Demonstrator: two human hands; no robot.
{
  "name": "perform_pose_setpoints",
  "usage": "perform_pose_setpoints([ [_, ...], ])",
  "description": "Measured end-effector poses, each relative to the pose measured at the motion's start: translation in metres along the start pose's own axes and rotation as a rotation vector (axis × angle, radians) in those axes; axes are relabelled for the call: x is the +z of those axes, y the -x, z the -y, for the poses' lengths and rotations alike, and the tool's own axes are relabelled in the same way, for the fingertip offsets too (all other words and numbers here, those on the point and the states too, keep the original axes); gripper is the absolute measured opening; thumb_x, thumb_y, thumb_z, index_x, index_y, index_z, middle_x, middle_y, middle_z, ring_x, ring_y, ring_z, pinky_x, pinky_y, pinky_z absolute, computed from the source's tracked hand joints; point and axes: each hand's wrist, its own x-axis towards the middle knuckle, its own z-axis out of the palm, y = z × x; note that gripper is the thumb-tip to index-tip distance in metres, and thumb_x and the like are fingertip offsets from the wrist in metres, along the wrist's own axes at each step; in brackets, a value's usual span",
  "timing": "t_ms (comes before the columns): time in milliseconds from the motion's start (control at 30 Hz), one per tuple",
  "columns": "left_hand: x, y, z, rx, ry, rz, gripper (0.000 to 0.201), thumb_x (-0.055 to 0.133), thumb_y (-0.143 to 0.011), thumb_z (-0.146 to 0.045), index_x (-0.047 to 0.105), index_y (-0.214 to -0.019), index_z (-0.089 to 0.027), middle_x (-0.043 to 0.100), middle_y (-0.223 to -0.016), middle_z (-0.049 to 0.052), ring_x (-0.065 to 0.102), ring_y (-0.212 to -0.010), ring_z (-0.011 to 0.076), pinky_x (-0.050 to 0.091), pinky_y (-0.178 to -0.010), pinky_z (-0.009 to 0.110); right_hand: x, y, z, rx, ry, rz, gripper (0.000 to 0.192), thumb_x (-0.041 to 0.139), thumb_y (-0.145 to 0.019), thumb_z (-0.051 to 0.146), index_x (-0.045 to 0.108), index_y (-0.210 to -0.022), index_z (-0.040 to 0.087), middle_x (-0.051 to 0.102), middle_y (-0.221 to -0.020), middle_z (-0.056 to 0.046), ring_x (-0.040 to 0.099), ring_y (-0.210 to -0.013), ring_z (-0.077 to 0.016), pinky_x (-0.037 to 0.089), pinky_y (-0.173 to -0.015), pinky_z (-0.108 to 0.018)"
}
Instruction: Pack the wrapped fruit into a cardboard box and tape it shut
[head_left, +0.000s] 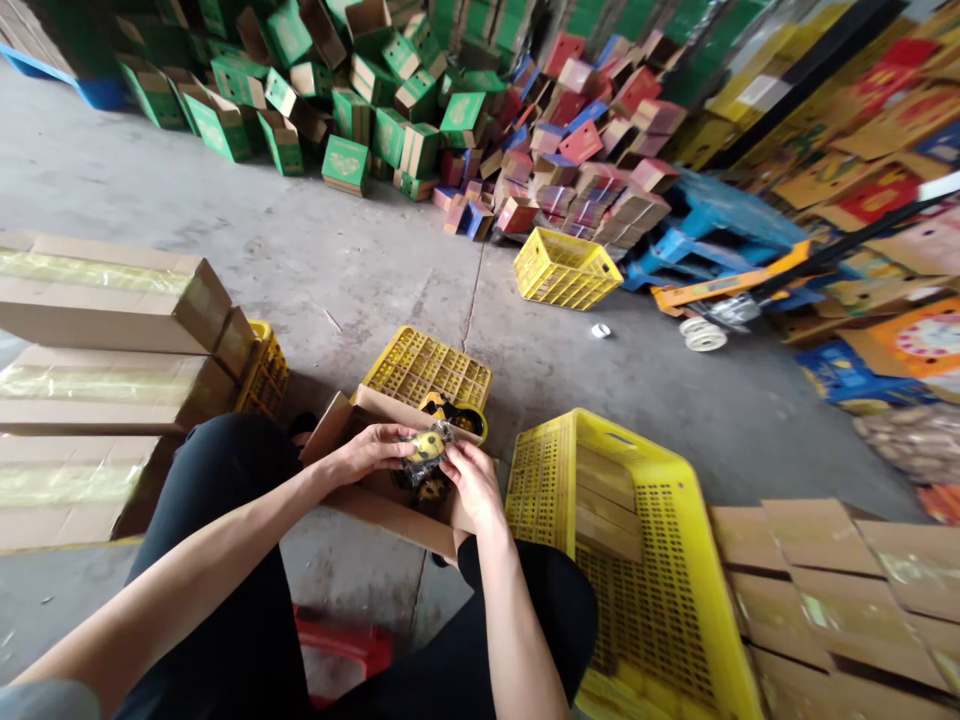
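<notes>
Left grip (373,450), right grip (472,478) on wrapped item (427,446), green carton (346,162) print illegible

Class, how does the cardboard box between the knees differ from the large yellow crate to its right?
The cardboard box is brown; the crate is yellow. The box's walls are plain; the crate's are perforated. The box has flaps; the crate has none. Both are open.

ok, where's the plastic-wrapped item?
Head view, below and left of centre: the item is held between left hand and right hand, over the open cardboard box.
</notes>
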Motion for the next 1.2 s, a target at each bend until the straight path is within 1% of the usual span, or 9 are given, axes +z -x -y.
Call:
perform_pose_setpoints([
  [133,-0.002,-0.002,0.002,0.055,-0.021,-0.092,0.053,0.101,-0.068,-0.042,0.082,-0.112,-0.019,0.082,-0.110,0.010,0.076,-0.094,0.0238,0.056,-0.086,0.033,0.005,0.003,0.000,0.039,0.023,0.044,0.049,0.096,-0.069,0.049,0.080,-0.109,0.027,0.082,-0.103,-0.003,0.076,-0.079,-0.0172,0.064,-0.074,-0.030],
  [267,-0.004,-0.004,0.002,0.096,-0.089,-0.149,0.049,0.100,-0.068,-0.043,0.082,-0.106,-0.019,0.081,-0.105,0.008,0.075,-0.093,0.0239,0.055,-0.082,0.032,0.008,0.005,0.000,0.029,0.034,0.106,0.051,0.097,-0.068,0.043,0.079,-0.113,0.027,0.081,-0.108,-0.004,0.078,-0.090,-0.0196,0.065,-0.084,-0.033],
  [367,-0.002,-0.003,0.000,0.112,-0.161,-0.142,0.050,0.100,-0.067,-0.044,0.082,-0.108,-0.019,0.081,-0.102,0.007,0.074,-0.093,0.0241,0.055,-0.078,0.030,0.009,0.005,0.000,0.005,0.036,0.109,0.050,0.098,-0.067,0.042,0.080,-0.111,0.026,0.081,-0.111,-0.003,0.078,-0.098,-0.0214,0.065,-0.088,-0.035],
  [467,0.002,-0.002,-0.002,0.103,-0.151,-0.147,0.053,0.101,-0.066,-0.045,0.082,-0.108,-0.019,0.080,-0.105,0.008,0.073,-0.094,0.0240,0.057,-0.079,0.031,0.010,0.004,0.000,0.001,0.019,0.109,0.051,0.098,-0.067,0.044,0.080,-0.111,0.026,0.081,-0.115,-0.004,0.077,-0.100,-0.0213,0.065,-0.088,-0.034],
  [567,0.003,-0.001,-0.003,0.088,-0.119,-0.143,0.055,0.100,-0.067,-0.048,0.082,-0.110,-0.019,0.079,-0.108,0.009,0.073,-0.095,0.0244,0.059,-0.083,0.033,0.009,0.003,0.000,0.008,0.028,0.090,0.051,0.096,-0.069,0.047,0.079,-0.112,0.026,0.081,-0.115,-0.004,0.078,-0.092,-0.0193,0.065,-0.084,-0.032],
  [667,0.002,0.001,-0.004,0.073,-0.110,-0.093,0.052,0.094,-0.074,-0.054,0.083,-0.110,-0.018,0.080,-0.109,0.011,0.073,-0.097,0.0259,0.060,-0.084,0.035,0.008,0.003,0.000,0.028,0.081,0.077,0.050,0.095,-0.071,0.050,0.079,-0.113,0.027,0.082,-0.112,-0.003,0.078,-0.084,-0.0179,0.064,-0.078,-0.030],
  [800,-0.001,0.000,-0.002,0.066,-0.126,-0.067,0.047,0.092,-0.077,-0.056,0.085,-0.099,-0.016,0.081,-0.101,0.012,0.074,-0.093,0.0257,0.059,-0.085,0.035,0.007,0.002,-0.001,0.011,0.127,0.059,0.051,0.093,-0.072,0.056,0.081,-0.113,0.028,0.082,-0.118,-0.004,0.077,-0.103,-0.0229,0.063,-0.084,-0.032],
  [967,-0.003,-0.003,0.002,0.077,-0.138,-0.079,0.046,0.092,-0.076,-0.056,0.084,-0.095,-0.016,0.081,-0.093,0.009,0.073,-0.082,0.0208,0.056,-0.079,0.030,0.007,0.001,0.000,-0.007,0.140,0.032,0.052,0.094,-0.068,0.059,0.083,-0.106,0.026,0.083,-0.114,-0.006,0.075,-0.108,-0.0266,0.061,-0.090,-0.036],
  [1200,-0.008,-0.005,0.002,0.079,-0.080,-0.144,0.056,0.094,-0.074,-0.056,0.083,-0.112,-0.017,0.081,-0.106,0.010,0.074,-0.089,0.0213,0.056,-0.080,0.029,0.005,0.002,0.004,-0.043,0.111,-0.005,0.045,0.097,-0.063,0.058,0.085,-0.089,0.023,0.083,-0.096,-0.005,0.075,-0.088,-0.0239,0.059,-0.079,-0.034],
])
